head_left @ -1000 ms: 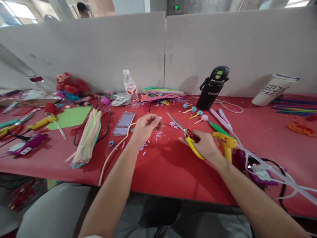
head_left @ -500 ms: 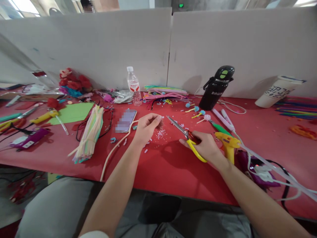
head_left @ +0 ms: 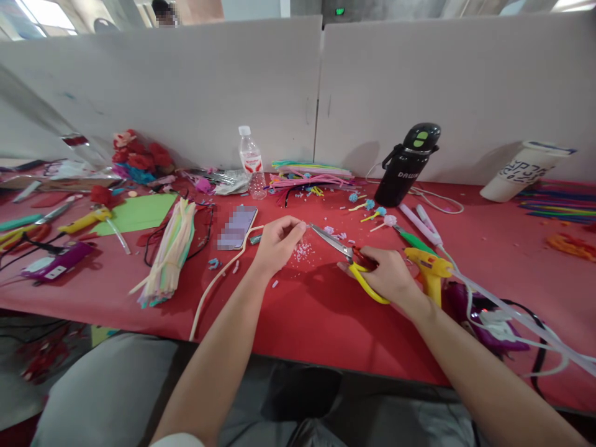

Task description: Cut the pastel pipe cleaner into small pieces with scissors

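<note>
My right hand [head_left: 379, 271] is closed on the yellow-and-red handles of the scissors [head_left: 333, 241], whose blades point left. The blade tips meet a tiny pale piece at the fingertips of my left hand [head_left: 282, 242], where thumb and forefinger pinch it. Small pink-white clippings [head_left: 302, 251] lie scattered on the red table [head_left: 321, 323] under the blades. A long cream strip [head_left: 205, 295] curves from beside my left hand to the table's front edge.
Left of my hands are a phone [head_left: 237, 228] and a bundle of pale strips [head_left: 170, 254]. Behind stand a plastic bottle [head_left: 252, 164] and a black flask [head_left: 407, 167]. A yellow glue gun [head_left: 431, 267] with cables sits right of my right hand, near small pompom sticks [head_left: 369, 204].
The scissor tips have moved left to the piece at my left fingertips, and the blades look more closed. My left hand has shifted very slightly.
</note>
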Motion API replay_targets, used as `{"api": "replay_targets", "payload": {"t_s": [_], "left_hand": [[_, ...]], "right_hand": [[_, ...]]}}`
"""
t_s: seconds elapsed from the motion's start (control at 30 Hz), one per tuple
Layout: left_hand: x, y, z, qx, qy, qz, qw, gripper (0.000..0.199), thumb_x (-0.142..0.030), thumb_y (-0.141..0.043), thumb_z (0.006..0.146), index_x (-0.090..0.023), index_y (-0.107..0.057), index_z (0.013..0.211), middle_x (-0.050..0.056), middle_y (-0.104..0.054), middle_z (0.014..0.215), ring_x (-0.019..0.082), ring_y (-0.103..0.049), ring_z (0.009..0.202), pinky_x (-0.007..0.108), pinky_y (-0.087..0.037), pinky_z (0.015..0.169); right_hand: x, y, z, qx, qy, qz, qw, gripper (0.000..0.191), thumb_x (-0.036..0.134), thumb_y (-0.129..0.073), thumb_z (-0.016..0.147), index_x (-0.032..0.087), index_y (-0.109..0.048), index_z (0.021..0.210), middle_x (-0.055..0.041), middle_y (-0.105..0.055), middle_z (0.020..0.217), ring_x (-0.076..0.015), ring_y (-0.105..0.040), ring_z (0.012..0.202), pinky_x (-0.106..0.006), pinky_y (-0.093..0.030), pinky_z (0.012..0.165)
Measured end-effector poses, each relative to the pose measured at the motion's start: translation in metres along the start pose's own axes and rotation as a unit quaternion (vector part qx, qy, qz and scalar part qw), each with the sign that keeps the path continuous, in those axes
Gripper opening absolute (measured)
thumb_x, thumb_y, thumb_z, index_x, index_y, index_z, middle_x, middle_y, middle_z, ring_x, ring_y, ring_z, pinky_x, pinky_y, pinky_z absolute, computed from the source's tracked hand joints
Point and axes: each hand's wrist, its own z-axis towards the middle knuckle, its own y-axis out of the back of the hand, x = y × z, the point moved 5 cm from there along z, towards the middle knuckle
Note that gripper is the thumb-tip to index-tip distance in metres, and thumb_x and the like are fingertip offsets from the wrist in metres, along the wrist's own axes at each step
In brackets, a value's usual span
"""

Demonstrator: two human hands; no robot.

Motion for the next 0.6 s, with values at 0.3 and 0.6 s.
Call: {"api": "replay_targets", "payload": {"t_s": [0.3,0.6], "left_hand": [[-0.0005,0.0017,-0.0001,0.004,-0.004,0.014,1.000,0.025,-0.038,-0.059,0.087,-0.016,-0.062,0.076,-0.001,-0.056,0.061,0.009,-0.049,0.052,0.022,-0.038,0.050],[-0.0009,0.0021,0.0008,0.003,-0.014,-0.001,1.000,0.024,-0.037,-0.057,0.088,-0.016,-0.060,0.078,0.000,-0.058,0.065,0.010,-0.051,0.056,0.023,-0.040,0.055]], "right_hand": [[-0.0009,-0.0008,0.0009,0.013,0.005,0.007,1.000,0.043,0.050,-0.065,0.072,0.019,-0.039,0.059,0.0041,-0.038,0.050,-0.0098,-0.026,0.051,-0.023,-0.022,0.047],[0.0017,0.0003,0.0020,0.018,0.007,0.018,1.000,0.048,0.056,-0.063,0.074,0.019,-0.038,0.056,0.0040,-0.036,0.050,-0.0097,-0.024,0.052,-0.024,-0.021,0.047]]}}
